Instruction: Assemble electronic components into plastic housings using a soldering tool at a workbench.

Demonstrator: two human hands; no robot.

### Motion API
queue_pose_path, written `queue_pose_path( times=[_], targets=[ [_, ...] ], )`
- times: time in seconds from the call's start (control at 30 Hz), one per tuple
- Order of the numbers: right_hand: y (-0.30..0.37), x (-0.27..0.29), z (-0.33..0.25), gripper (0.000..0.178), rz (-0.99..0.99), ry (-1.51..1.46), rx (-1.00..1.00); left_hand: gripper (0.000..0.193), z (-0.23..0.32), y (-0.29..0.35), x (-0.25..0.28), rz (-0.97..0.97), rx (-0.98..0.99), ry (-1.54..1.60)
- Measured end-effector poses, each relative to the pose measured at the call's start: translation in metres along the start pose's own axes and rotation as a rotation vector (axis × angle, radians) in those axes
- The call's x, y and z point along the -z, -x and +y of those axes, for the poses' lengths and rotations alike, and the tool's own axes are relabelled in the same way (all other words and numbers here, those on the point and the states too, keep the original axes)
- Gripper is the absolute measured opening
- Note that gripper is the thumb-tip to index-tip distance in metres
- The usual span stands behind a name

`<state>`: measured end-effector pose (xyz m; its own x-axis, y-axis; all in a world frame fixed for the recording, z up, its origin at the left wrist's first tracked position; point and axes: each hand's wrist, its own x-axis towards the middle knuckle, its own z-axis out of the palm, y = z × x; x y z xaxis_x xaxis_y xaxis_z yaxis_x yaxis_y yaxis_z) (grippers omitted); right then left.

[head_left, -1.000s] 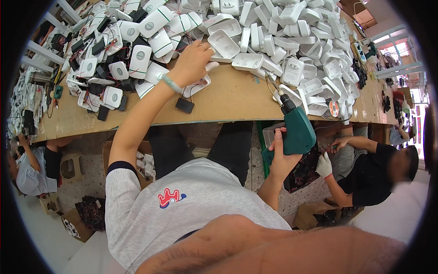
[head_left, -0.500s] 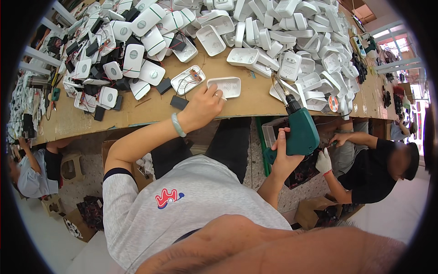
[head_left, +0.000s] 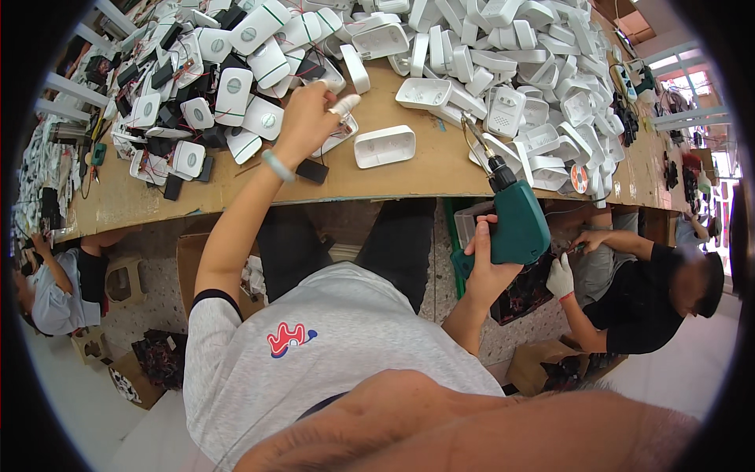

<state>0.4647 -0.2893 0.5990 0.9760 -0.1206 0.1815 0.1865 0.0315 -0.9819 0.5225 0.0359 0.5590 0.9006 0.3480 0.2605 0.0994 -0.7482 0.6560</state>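
My right hand (head_left: 489, 263) is closed around a green soldering gun (head_left: 519, 224), whose metal tip points up towards the far side over the table edge. My left hand (head_left: 309, 118) is above the table with thumb and fingers apart, and a white cover is on one digit. Beneath it is a white case half with wires (head_left: 338, 135), mostly hidden by the hand. To its right rests an empty white case shell (head_left: 384, 147), open side up. A black box (head_left: 312, 171) lies just below the wrist. Another white shell (head_left: 355, 69) stands on edge beyond the fingers.
White cases with wires and black boxes (head_left: 233, 94) are heaped at the left. Empty white shells (head_left: 503, 71) pile up at the right, with a solder reel (head_left: 580, 179) beside them. A co-worker (head_left: 629, 291) sits at the right; another person (head_left: 63, 291) at the left.
My left hand has moved left and away from me, off the empty shell to above the wired case half. One shell beyond it now stands on edge. The soldering gun has barely moved.
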Motion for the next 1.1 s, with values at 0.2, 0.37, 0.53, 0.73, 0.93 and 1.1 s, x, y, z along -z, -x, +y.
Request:
queue_pose_path(
  times=[0.2, 0.37, 0.53, 0.73, 0.93, 1.1],
  targets=[
    [0.005, 0.003, -0.001, 0.018, -0.003, -0.024, -0.002, 0.031, 0.020, -0.004, -0.019, 0.191, -0.064, -0.160],
    [0.004, 0.011, 0.003, 0.019, -0.019, -0.024, -0.027, 0.018, 0.012, -0.004, -0.024, 0.065, 0.119, -0.009],
    [0.008, 0.021, 0.005, 0.018, -0.058, -0.012, -0.088, 0.022, 0.008, 0.030, -0.002, 0.143, -0.029, 0.141],
    [0.015, 0.027, 0.013, 0.015, -0.190, 0.121, -0.372, 0.037, -0.012, 0.094, -0.011, 0.198, -0.347, -0.161],
    [0.021, 0.028, 0.016, 0.021, -0.275, 0.092, -0.227, 0.021, 0.011, 0.096, -0.008, 0.143, -0.119, 0.100],
    [0.021, 0.036, 0.021, 0.023, -0.269, 0.111, -0.235, 0.016, 0.018, 0.111, -0.010, 0.105, -0.088, 0.087]
  ],
)
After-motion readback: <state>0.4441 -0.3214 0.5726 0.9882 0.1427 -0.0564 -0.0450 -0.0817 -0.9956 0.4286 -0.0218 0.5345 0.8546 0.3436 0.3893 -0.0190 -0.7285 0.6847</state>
